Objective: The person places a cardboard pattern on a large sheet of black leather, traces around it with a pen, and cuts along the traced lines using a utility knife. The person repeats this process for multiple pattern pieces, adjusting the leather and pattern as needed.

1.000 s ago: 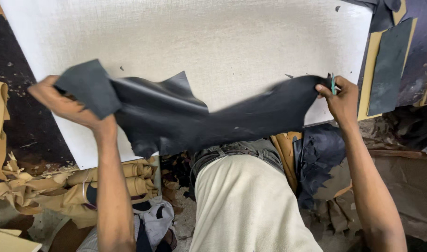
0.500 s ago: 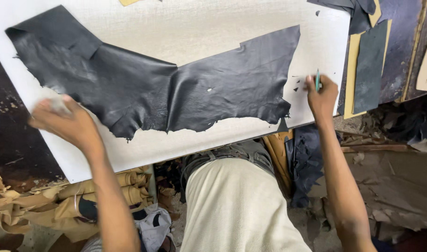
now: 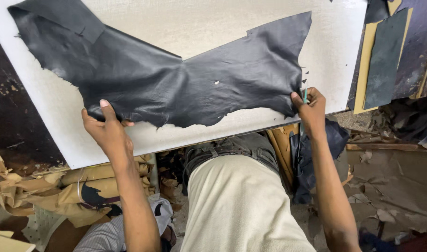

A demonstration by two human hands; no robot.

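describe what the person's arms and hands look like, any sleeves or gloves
Both arms are bare from hand to elbow, with no sleeves in view. The left hand and right hand wear no gloves, and no rings, watch or bracelets show. Both forearms are slim.

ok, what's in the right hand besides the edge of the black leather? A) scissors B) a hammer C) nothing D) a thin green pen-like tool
D: the right hand pinches the black leather edge with a thin green pen-like tool sticking up between its fingers.
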